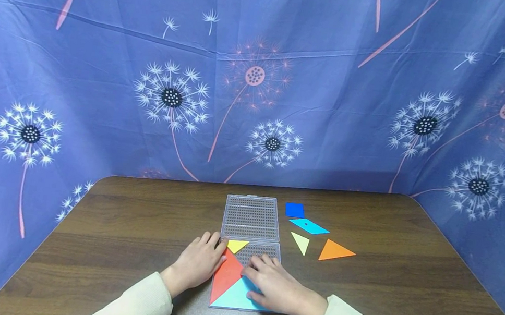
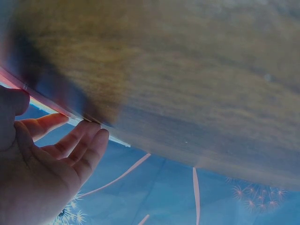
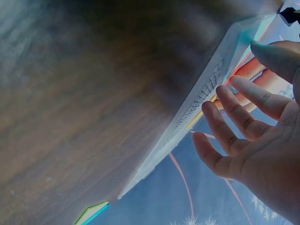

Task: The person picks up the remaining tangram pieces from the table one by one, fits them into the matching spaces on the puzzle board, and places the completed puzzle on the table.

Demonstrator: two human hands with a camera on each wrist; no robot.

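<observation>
Hands (image 1: 238,276) flat on tray (image 1: 251,220), lengthwise away

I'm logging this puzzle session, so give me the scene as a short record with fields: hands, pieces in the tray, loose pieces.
left hand: fingers flat at the left edge of the clear tray, touching the red triangle
right hand: fingers spread flat over the light blue triangle
also in tray: small yellow triangle
clear lid: lies open behind the tray
loose on table: blue square, cyan parallelogram, pale yellow triangle, orange triangle
</observation>
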